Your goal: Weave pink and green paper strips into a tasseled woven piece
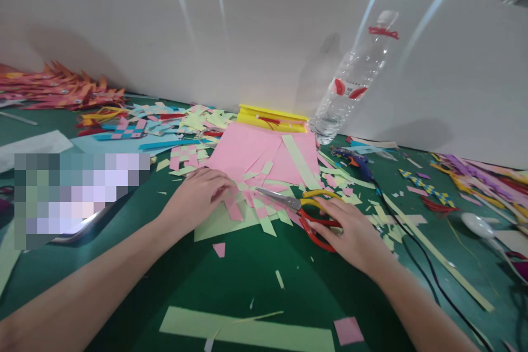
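Observation:
My right hand (350, 228) grips scissors (284, 199) with yellow and red handles, thumb and fingers in the loops. Their blades point left, over a woven strip of pink and pale green paper (259, 212) with loose ends. My left hand (202, 190) has its fingers curled and pinched at the left end of that woven strip; the fingertips are partly hidden. Beneath and behind lie pink paper sheets (264, 148) and a pale green sheet (218, 223). A pale green strip (299, 162) rests on the pink sheets.
A leaning clear bottle (350, 88) stands by the wall. Left are a blurred-out device (82, 198) and orange paper crafts (61, 88). Right lie a glue gun (355, 162) with a black cord, a white spoon (478, 225) and several scraps. A green strip (247, 330) lies in front.

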`<act>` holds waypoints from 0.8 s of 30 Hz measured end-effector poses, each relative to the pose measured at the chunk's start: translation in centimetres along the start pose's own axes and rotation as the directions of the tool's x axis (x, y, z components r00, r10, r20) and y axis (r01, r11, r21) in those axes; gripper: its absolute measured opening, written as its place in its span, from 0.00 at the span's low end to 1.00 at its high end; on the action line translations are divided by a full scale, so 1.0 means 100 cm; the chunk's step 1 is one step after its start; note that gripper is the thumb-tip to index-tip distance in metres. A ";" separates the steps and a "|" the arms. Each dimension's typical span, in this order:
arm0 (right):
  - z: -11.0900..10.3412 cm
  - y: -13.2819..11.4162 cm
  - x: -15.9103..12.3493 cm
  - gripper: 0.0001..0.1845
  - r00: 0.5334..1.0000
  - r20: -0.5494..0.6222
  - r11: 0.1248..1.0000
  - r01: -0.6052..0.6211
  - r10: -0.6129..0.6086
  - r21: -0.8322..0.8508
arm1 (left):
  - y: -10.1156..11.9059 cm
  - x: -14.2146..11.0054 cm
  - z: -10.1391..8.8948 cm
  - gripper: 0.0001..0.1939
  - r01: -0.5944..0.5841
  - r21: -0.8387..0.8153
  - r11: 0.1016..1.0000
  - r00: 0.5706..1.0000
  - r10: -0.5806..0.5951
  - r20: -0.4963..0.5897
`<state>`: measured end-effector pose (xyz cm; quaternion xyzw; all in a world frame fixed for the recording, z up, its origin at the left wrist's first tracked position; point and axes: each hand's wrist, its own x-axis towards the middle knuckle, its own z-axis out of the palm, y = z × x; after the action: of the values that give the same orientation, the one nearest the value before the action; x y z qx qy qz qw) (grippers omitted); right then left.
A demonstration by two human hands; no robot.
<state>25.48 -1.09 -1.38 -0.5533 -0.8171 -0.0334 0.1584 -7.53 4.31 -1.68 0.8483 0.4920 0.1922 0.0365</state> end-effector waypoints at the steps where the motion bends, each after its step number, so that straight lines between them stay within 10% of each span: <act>1: 0.000 -0.001 0.000 0.26 1.000 0.003 1.000 0.010 -0.010 -0.005 | 0.000 0.000 0.000 0.16 -0.002 -0.003 1.000 1.000 0.002 0.000; 24: 0.000 -0.009 0.001 0.25 0.995 0.084 0.997 0.051 -0.047 -0.052 | 0.002 0.000 -0.001 0.16 0.003 -0.013 1.000 1.000 -0.003 -0.013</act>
<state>24.61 -1.35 -1.25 -0.5379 -0.8352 -0.0363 0.1084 -7.38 4.24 -1.56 0.8460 0.4923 0.2009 0.0390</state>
